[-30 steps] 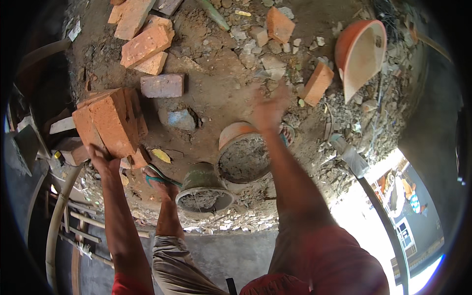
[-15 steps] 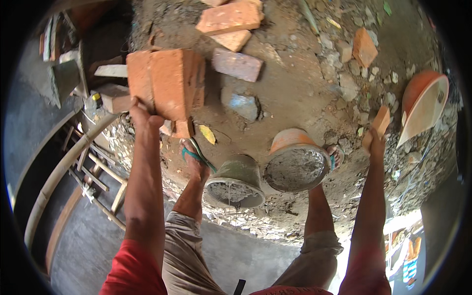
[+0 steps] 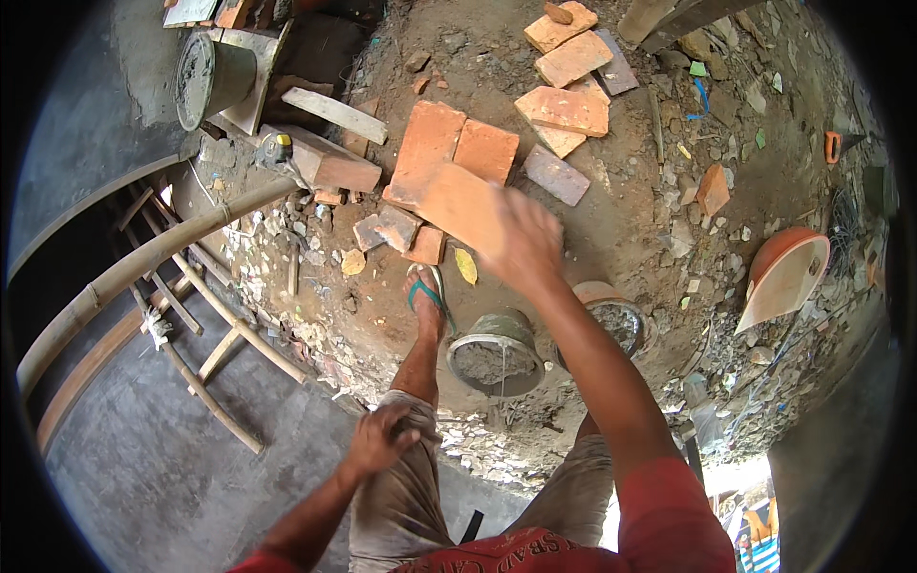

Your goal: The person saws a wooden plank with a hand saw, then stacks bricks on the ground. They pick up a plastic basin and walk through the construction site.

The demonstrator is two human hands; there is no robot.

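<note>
My right hand (image 3: pixel 528 234) grips an orange brick (image 3: pixel 457 205) by its right end, slanted over the near side of a group of upright-looking orange bricks (image 3: pixel 427 138). Whether the held brick touches them I cannot tell. My left hand (image 3: pixel 382 439) is beside my left thigh, fingers loosely bent and apart, holding nothing. Between my legs stands a grey bucket (image 3: pixel 497 329) with wet mortar in it. A second mortar bucket (image 3: pixel 626 329) is partly hidden by my right forearm. Broken brick pieces (image 3: pixel 389 229) lie just above my left foot.
Loose bricks (image 3: pixel 571 110) lie beyond the group. A timber block (image 3: pixel 334 162) with a yellow tape measure (image 3: pixel 275 150) sits left, above a bamboo ladder (image 3: pixel 143 267). Another bucket (image 3: pixel 229 81) stands far left. On the right are a cut orange tub (image 3: pixel 788 272) and an orange-handled tool (image 3: pixel 833 146).
My left hand has let go of the brick group and drawn back to my thigh. My right hand has carried its brick leftward to the group. The view has shifted.
</note>
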